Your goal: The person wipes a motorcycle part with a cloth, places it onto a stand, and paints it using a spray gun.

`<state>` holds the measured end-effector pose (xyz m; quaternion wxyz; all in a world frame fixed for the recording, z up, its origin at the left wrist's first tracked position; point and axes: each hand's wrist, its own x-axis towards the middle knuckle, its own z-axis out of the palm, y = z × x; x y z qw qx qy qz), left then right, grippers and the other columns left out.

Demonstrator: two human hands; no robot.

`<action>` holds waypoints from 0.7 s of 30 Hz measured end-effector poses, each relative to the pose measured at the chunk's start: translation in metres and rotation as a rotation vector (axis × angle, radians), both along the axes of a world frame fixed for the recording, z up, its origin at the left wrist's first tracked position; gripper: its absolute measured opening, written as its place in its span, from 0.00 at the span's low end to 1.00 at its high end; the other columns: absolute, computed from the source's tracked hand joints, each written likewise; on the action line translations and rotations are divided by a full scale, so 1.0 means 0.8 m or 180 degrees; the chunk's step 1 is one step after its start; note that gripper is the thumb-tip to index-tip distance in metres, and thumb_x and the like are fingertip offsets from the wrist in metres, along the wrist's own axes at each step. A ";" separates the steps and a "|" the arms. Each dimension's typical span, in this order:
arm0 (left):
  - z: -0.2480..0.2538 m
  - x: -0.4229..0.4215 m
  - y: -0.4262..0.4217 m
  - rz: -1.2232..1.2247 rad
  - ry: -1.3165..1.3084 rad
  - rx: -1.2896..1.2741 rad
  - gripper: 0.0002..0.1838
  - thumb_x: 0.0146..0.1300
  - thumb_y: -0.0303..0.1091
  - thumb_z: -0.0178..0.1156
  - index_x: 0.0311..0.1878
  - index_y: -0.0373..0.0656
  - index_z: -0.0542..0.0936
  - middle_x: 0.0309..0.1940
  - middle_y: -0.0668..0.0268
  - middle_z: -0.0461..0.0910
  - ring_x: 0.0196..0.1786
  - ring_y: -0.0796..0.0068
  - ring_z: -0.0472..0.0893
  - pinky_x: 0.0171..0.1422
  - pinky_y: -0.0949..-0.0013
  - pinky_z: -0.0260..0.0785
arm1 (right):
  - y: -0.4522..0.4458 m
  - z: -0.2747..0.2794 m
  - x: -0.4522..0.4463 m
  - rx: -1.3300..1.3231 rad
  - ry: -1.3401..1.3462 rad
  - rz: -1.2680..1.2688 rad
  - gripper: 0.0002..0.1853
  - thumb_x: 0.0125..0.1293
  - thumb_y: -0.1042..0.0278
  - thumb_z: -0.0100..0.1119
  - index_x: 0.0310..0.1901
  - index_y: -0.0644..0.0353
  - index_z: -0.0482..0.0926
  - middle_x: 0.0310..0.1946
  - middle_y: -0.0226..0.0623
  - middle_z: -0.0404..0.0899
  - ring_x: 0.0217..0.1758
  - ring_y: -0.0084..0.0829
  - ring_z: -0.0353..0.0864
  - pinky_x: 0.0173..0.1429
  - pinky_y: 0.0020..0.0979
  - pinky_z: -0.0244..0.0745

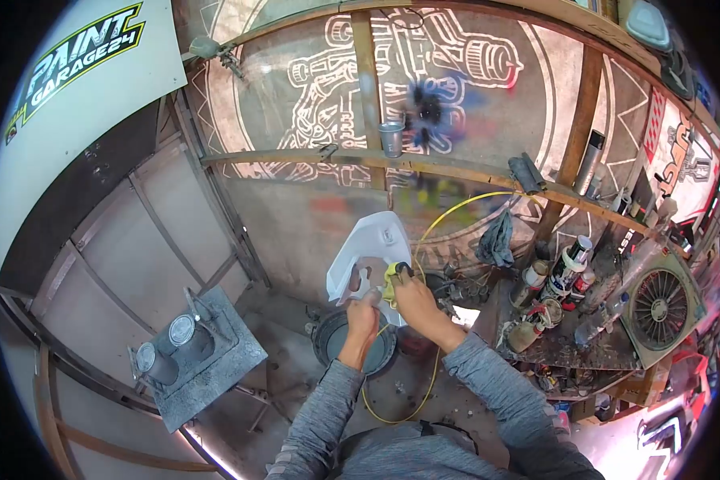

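Note:
A white molded panel (346, 258) with cut-out openings is held up in front of the body, above a dark round tub (325, 340) of greyish liquid. My left hand (363, 310) is closed on the panel's lower edge. With my right hand (413, 298) I grip a yellow-green cloth (391, 282), which lies against the panel's right side. The fingers of that hand are wrapped round the cloth.
A stand (248, 352) with two cans is at the left. At the right, a workbench (608, 352) carries cans and bottles beside a round fan (658, 310). A yellow hose (436, 228) loops down behind my right hand. A grey rag (497, 240) hangs from the wall.

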<state>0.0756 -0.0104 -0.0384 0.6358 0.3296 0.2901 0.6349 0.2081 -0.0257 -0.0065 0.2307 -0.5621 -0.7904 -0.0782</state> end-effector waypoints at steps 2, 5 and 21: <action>0.009 0.006 -0.003 0.0167 -0.0135 0.0133 0.26 0.65 0.21 0.50 0.67 0.27 0.65 0.58 0.56 0.74 0.51 0.65 0.81 0.57 0.65 0.73 | -0.006 0.001 0.003 -0.0056 0.0441 0.0005 0.19 0.57 0.74 0.58 0.50 0.73 0.76 0.50 0.61 0.76 0.46 0.54 0.82 0.50 0.44 0.81; 0.017 0.000 0.000 0.0062 -0.0181 0.0492 0.34 0.63 0.19 0.51 0.74 0.41 0.58 0.69 0.60 0.66 0.66 0.66 0.71 0.65 0.64 0.69 | -0.024 0.013 0.006 -0.0605 0.0472 0.0035 0.19 0.59 0.76 0.55 0.53 0.72 0.75 0.52 0.61 0.76 0.47 0.54 0.82 0.51 0.43 0.81; -0.031 -0.028 0.065 0.0679 0.1660 0.0660 0.19 0.70 0.26 0.50 0.62 0.29 0.70 0.54 0.55 0.79 0.55 0.65 0.81 0.59 0.65 0.72 | -0.062 0.003 0.016 -0.0801 0.1273 0.0464 0.19 0.51 0.82 0.55 0.47 0.64 0.83 0.44 0.54 0.82 0.46 0.52 0.83 0.51 0.44 0.77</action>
